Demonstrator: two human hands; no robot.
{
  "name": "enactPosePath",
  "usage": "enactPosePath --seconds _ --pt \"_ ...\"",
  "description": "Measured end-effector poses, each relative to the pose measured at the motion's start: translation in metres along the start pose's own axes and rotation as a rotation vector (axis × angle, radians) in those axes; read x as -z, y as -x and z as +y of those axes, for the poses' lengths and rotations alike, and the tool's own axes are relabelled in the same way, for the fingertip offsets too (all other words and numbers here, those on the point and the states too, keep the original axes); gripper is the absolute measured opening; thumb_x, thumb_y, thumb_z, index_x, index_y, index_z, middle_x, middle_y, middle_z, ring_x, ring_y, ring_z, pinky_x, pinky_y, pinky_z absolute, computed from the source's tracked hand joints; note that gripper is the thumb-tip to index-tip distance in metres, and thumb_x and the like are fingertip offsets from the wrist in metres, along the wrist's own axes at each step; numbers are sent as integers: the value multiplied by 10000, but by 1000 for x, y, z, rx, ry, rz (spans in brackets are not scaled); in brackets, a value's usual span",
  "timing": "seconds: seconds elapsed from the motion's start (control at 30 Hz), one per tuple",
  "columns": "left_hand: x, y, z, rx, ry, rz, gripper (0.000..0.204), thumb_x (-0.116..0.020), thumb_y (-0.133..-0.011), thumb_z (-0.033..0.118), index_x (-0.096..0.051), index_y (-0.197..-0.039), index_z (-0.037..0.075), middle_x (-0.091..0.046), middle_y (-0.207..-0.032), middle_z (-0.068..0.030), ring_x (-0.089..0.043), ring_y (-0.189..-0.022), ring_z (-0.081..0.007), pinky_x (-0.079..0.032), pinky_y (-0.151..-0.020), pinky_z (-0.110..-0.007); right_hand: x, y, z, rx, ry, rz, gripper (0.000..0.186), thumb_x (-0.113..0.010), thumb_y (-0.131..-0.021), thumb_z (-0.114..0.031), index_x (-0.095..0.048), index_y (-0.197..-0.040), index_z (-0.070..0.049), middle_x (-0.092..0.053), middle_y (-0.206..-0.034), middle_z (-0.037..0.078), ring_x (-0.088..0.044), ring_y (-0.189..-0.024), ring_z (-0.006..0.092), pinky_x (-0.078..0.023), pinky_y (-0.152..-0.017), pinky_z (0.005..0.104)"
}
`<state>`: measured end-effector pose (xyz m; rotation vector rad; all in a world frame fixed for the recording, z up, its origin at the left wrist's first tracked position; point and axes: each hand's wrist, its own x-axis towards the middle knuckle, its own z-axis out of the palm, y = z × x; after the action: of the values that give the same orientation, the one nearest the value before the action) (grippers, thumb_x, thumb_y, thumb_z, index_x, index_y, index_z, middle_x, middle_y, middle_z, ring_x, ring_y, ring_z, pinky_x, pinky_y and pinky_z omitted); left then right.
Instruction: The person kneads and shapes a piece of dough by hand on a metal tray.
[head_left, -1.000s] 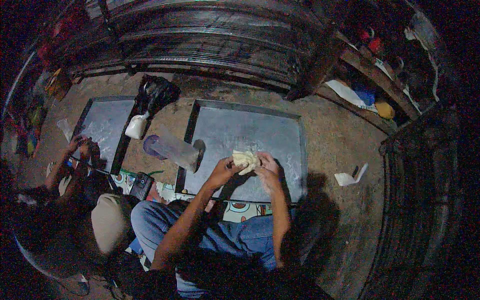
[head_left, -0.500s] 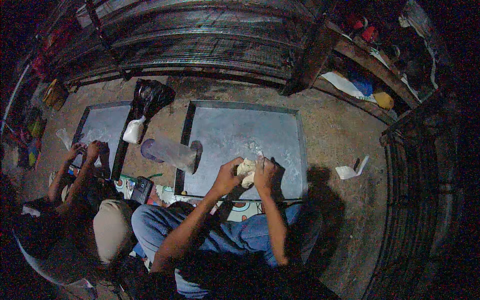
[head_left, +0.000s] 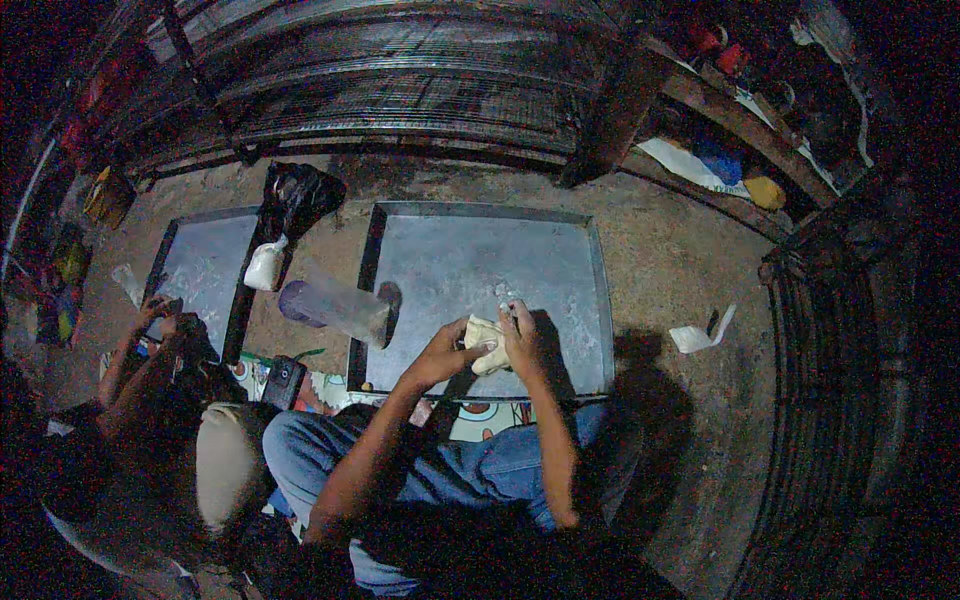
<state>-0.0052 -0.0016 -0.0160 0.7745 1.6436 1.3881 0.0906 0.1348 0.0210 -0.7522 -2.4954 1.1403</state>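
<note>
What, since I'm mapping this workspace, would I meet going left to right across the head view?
Co-worker's hands, white bag, translucent container, left hand, pale dough, right hand, white scrap.

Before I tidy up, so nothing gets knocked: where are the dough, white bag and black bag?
Dough [head_left: 484,332]: head view, its upper part.
White bag [head_left: 263,268]: head view, middle of its bulge.
Black bag [head_left: 293,196]: head view, its crumpled middle.
</note>
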Motion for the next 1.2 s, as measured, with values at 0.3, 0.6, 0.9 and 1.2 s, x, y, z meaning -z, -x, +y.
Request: enactPosePath --seconds 0.3,0.6,0.9,1.2 --pt "18 0 11 -182 79 91 311 -575 -723 -102 -636 -1012 -4 -663 -947 -61 -620 -860 -144 -497 -795 -282 12 -14 39 19 -576 -556 628 -745 -710 -114 -477 -1275 -55 -580 -1173 104 -560 -1074 205 -445 -905 318" --pt "25 8 5 -41 122 -89 430 -565 -785 -22 -530 -1207 55 -644 -979 -84 -588 -889 -156 -498 -778 -292 -3 15 -15 283 315 -302 834 -802 -610 -279 -408 -1328 -121 -551 -1187 161 -522 -1081 361 -432 -914 447" --pt "39 16 62 -152 93 -138 767 -783 -700 102 -387 -1356 73 -417 -1380 -113 -534 -1135 -252 -449 -932 -361 -71 0 77 -103 -463 12 624 -767 -625 -211 -516 -1165 -23 -631 -971 103 -608 -905 215 -479 -793 365" --pt "-5 6 37 51 202 188 435 -792 -710 196 -585 -1050 21 -652 -921 -37 -582 -776 -95 -478 -717 -250 -63 20 23 358 -47 13 516 -690 -695 -124 -490 -1147 26 -606 -1000 161 -609 -890 270 -485 -812 386"
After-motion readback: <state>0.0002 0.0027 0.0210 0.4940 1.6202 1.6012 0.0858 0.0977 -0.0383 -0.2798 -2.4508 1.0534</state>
